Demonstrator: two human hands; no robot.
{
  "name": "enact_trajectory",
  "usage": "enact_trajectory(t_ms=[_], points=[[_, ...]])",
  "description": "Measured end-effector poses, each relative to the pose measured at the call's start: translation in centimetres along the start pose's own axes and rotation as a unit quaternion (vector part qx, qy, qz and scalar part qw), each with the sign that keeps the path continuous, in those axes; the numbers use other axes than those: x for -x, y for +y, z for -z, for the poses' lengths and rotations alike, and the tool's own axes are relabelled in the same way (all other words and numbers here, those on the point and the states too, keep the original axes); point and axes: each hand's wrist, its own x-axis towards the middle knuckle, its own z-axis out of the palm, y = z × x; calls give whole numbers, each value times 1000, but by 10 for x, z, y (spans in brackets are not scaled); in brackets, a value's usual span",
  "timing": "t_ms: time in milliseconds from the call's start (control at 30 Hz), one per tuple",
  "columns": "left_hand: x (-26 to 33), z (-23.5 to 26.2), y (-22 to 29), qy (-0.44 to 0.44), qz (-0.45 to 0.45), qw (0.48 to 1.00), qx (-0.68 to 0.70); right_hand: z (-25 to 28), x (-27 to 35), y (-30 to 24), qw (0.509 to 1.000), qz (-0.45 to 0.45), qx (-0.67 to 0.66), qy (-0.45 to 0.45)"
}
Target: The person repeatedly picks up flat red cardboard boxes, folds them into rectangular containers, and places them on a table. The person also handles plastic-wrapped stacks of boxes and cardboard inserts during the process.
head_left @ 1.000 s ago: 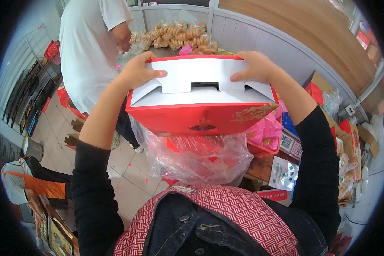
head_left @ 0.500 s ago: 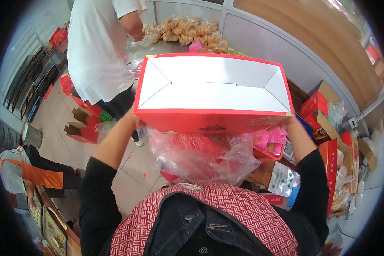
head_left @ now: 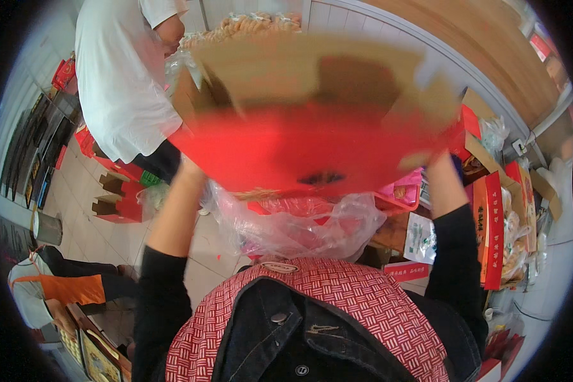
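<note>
Red box (head_left: pixel 318 146) held up, brown flaps (head_left: pixel 267 70) sticking out

Nearest was the wearer's red-patterned apron (head_left: pixel 318 274). Beyond it, L hand (head_left: pixel 192 168) & R hand (head_left: pixel 440 164) were at the box's lower corners, 1 per side, box up in front. Fingers were hidden by the board, so couldn't tell how far open either grip was; box's wt. prob. lay on both. Good handling, IMO, meant even pressure L & R, corners level, no squeezing hard b/c the walls looked thin, flaps kept free of fingers. Loose clear plastic (head_left: pixel 286 226) lay just below in view, gap unclear, so a snag was poss. Pink packets (head_left: pixel 409 181) sat to the R. Co-worker in white top (head_left: pixel 124 83) stood past the L end: needed extra care there. Farthest: bagged baked goods (head_left: pixel 251 25).
</note>
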Motion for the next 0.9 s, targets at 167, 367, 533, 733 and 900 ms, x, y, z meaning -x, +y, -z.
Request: enact_trajectory(t_ms=[167,367,533,733,900], points=[[2,-4,-37,82,165,976,-115,-3,3,50,998,-16,-64,23],[-7,-39,32,107,12,926,-361,22,121,5,991,106,-76,18],[66,-82,31,20,-55,938,-343,58,285,33,975,96,-118,161],[128,-223,-113,-269,296,892,-212,62,518,163,864,-102,265,415],[199,-240,-200,-552,473,669,-152,56,760,376,756,-405,257,445]])
